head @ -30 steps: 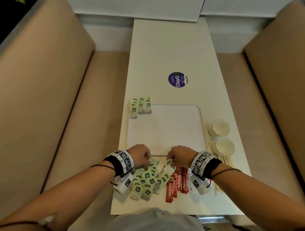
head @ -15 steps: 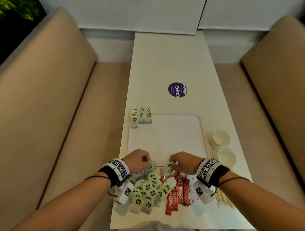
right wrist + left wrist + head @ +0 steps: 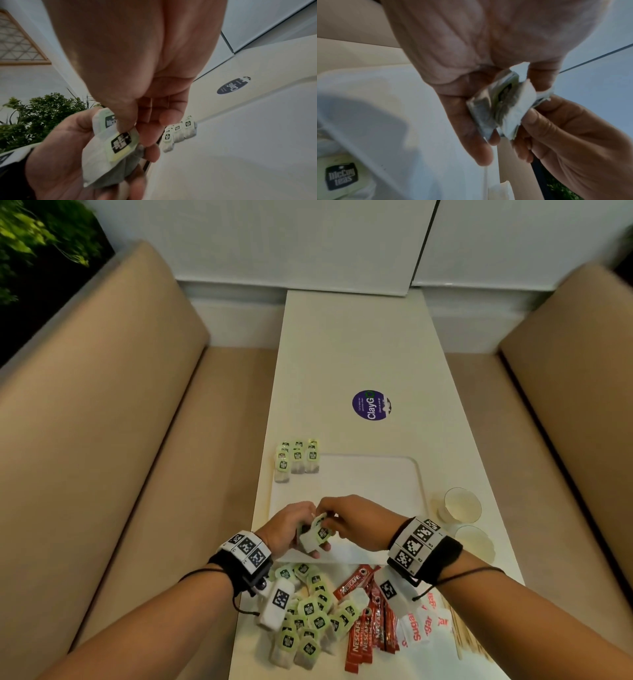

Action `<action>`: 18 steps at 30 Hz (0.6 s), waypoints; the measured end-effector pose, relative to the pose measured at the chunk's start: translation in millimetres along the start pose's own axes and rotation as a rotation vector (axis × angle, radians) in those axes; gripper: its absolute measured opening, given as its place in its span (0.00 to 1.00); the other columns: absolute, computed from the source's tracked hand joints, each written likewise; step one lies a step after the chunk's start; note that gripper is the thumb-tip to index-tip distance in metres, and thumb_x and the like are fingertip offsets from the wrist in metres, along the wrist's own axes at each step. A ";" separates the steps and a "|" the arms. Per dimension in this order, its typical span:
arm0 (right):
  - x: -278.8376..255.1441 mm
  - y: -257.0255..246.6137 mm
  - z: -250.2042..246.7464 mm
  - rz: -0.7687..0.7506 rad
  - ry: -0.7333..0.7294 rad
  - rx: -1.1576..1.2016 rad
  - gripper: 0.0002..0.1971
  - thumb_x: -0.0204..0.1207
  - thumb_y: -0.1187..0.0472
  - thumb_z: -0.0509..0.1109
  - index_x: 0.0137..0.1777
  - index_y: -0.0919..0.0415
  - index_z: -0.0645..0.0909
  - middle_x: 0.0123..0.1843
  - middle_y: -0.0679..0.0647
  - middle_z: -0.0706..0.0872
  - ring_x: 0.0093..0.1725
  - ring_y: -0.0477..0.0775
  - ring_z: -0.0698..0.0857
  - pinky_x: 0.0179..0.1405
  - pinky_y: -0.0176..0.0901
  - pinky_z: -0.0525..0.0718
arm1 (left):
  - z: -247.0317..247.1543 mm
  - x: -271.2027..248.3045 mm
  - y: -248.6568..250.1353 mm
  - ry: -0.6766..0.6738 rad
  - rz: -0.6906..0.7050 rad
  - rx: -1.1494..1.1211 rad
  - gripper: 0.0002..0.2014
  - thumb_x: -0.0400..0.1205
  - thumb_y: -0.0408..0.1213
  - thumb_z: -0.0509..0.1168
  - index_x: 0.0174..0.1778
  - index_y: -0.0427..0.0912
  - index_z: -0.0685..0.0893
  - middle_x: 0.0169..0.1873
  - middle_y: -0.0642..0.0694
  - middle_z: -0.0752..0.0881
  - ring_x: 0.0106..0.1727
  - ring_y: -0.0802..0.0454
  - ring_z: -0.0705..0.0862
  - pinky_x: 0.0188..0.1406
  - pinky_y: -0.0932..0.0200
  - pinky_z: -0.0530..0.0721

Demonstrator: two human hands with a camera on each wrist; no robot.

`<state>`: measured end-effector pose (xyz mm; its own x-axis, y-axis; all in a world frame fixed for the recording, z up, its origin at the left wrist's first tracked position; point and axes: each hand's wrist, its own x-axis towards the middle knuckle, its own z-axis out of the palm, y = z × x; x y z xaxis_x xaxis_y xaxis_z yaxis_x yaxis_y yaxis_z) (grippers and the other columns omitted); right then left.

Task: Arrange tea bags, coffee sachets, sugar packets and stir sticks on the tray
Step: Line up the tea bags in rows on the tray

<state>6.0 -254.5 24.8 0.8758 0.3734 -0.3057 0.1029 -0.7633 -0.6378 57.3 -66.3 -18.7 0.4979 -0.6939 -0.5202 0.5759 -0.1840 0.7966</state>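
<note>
1. My left hand [image 3: 286, 530] cups a small stack of tea bags [image 3: 317, 535] above the near edge of the tray [image 3: 376, 484], fingers curled under them.
2. My right hand [image 3: 352, 522] pinches the top bag's green tag; how many bags are stacked, perhaps two, is too blurred to tell.
3. A neat row of tea bags [image 3: 297, 458] sits at the tray's far left corner.
4. The loose tea bag pile [image 3: 308, 611], coffee sachets [image 3: 368, 621], sugar packets [image 3: 421, 625] and stir sticks [image 3: 466, 638] lie on the worktop [image 3: 359, 354] near me.
</note>
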 end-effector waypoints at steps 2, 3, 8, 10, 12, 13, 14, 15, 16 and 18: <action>4.0 -3.1 -3.1 0.001 0.018 -0.005 0.07 0.89 0.58 0.62 0.59 0.56 0.81 0.44 0.50 0.89 0.40 0.49 0.86 0.44 0.48 0.85 | 2.3 -4.3 4.9 -0.045 -0.013 -0.063 0.18 0.73 0.38 0.61 0.58 0.37 0.75 0.48 0.29 0.87 0.43 0.30 0.87 0.32 0.50 0.87; 5.4 -3.6 -3.8 0.004 0.027 0.000 0.06 0.89 0.58 0.62 0.57 0.55 0.80 0.43 0.49 0.90 0.40 0.48 0.86 0.44 0.49 0.86 | 3.2 -7.5 7.7 -0.057 -0.016 -0.062 0.20 0.73 0.39 0.62 0.61 0.37 0.74 0.48 0.31 0.87 0.42 0.31 0.87 0.31 0.51 0.86; 8.5 -6.5 -4.4 -0.003 0.056 -0.010 0.06 0.88 0.57 0.62 0.53 0.54 0.80 0.41 0.46 0.89 0.38 0.45 0.84 0.42 0.46 0.84 | 3.7 -15.1 13.3 -0.065 0.028 0.120 0.25 0.77 0.31 0.72 0.70 0.39 0.74 0.46 0.40 0.88 0.43 0.38 0.88 0.29 0.54 0.85; 9.3 -8.8 -4.9 -0.006 0.063 -0.016 0.08 0.88 0.55 0.63 0.53 0.57 0.81 0.45 0.49 0.87 0.42 0.49 0.84 0.45 0.48 0.83 | 4.3 -15.1 13.1 -0.059 0.022 0.203 0.22 0.81 0.25 0.71 0.69 0.42 0.76 0.44 0.43 0.88 0.42 0.42 0.88 0.29 0.54 0.85; 9.7 -9.7 -4.8 -0.005 0.072 -0.018 0.09 0.89 0.54 0.63 0.55 0.58 0.82 0.47 0.48 0.84 0.41 0.46 0.80 0.43 0.44 0.79 | 3.6 -15.4 12.4 -0.063 0.020 0.255 0.18 0.82 0.24 0.69 0.66 0.43 0.77 0.44 0.43 0.87 0.42 0.44 0.88 0.29 0.55 0.85; 9.8 -9.7 -5.3 -0.003 0.078 -0.016 0.10 0.89 0.54 0.63 0.57 0.58 0.82 0.47 0.47 0.84 0.40 0.43 0.79 0.41 0.39 0.76 | 2.9 -15.3 11.7 -0.062 0.024 0.276 0.18 0.82 0.23 0.68 0.64 0.43 0.77 0.44 0.43 0.87 0.42 0.44 0.88 0.29 0.55 0.85; 9.8 -9.8 -6.1 0.005 0.084 -0.007 0.10 0.89 0.53 0.63 0.58 0.57 0.83 0.48 0.46 0.84 0.39 0.41 0.79 0.40 0.36 0.74 | 2.3 -15.4 11.6 -0.061 0.026 0.292 0.17 0.82 0.22 0.67 0.64 0.43 0.77 0.45 0.42 0.86 0.42 0.45 0.88 0.29 0.56 0.85; 9.6 -9.7 -6.6 0.014 0.090 0.011 0.11 0.89 0.52 0.63 0.59 0.56 0.83 0.49 0.45 0.84 0.40 0.42 0.81 0.39 0.34 0.75 | 1.2 -15.6 10.6 -0.063 0.025 0.308 0.17 0.82 0.22 0.66 0.63 0.43 0.77 0.45 0.42 0.86 0.43 0.45 0.88 0.29 0.56 0.85; 9.2 -9.8 -7.4 0.024 0.098 0.037 0.11 0.89 0.52 0.62 0.60 0.56 0.83 0.49 0.44 0.85 0.41 0.45 0.84 0.39 0.34 0.78 | 0.3 -16.3 10.2 -0.061 0.022 0.321 0.17 0.82 0.22 0.66 0.62 0.43 0.77 0.46 0.42 0.86 0.44 0.45 0.88 0.29 0.55 0.86; 8.1 -9.4 -9.6 0.043 0.117 0.096 0.10 0.89 0.52 0.62 0.59 0.55 0.82 0.49 0.44 0.87 0.42 0.49 0.88 0.41 0.39 0.84 | -2.7 -16.2 7.9 -0.055 0.007 0.349 0.17 0.82 0.22 0.66 0.60 0.45 0.76 0.46 0.43 0.86 0.44 0.47 0.88 0.30 0.55 0.86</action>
<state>16.7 -249.3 35.1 0.9281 0.2730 -0.2533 0.0233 -0.7214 -0.6921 55.5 -54.6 -4.8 0.4597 -0.7307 -0.5048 0.3118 -0.3994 0.8621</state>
